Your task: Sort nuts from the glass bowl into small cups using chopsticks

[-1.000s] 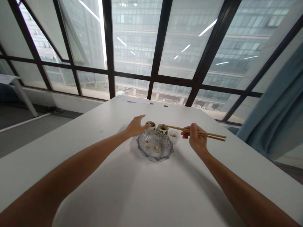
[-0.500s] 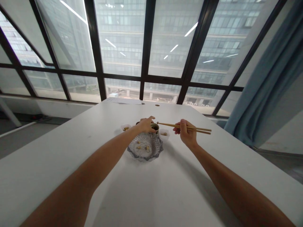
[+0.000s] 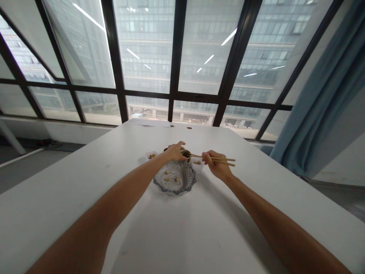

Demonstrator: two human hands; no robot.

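My left hand (image 3: 174, 152) is closed around a small brass-coloured cup (image 3: 186, 152), just above the far rim of a clear glass bowl (image 3: 189, 186). Part of the cup is hidden behind the fingers. My right hand (image 3: 217, 166) grips a pair of wooden chopsticks (image 3: 228, 160), whose tips reach into the cup's mouth. Anything between the tips is too small to tell. A few small yellowish pieces (image 3: 177, 180) lie inside the bowl.
Small pale containers with yellowish bits stand on either side, a left one (image 3: 151, 155) and a right one (image 3: 199, 163). All of it rests on a white table (image 3: 159, 236). Papers (image 3: 151, 123) lie at the far edge, before windows. A blue curtain (image 3: 319, 99) hangs at right.
My right hand has moved left, bringing the chopstick tips from just outside the cup into its mouth. My left hand and the bowl have stayed nearly in place.
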